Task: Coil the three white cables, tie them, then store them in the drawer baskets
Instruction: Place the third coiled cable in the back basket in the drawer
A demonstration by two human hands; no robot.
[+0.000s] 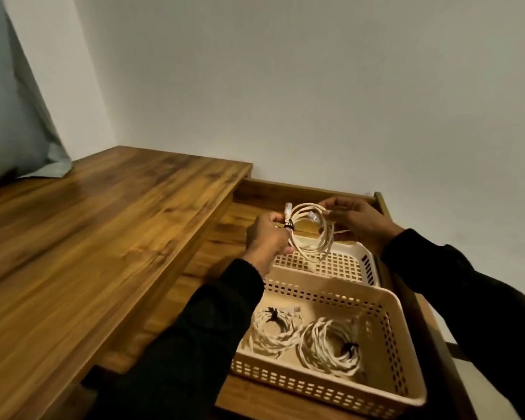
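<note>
Both hands are holding a coiled white cable up over the open drawer. It's looking pretty neat: a few round loops, a black tie cinching one side, a plug poking up. The left hand is pinching it at the tie, the right hand is pinching the opposite edge. The far basket is sitting right below it, while the near basket is holding two tied cable coils next to each other.
</note>
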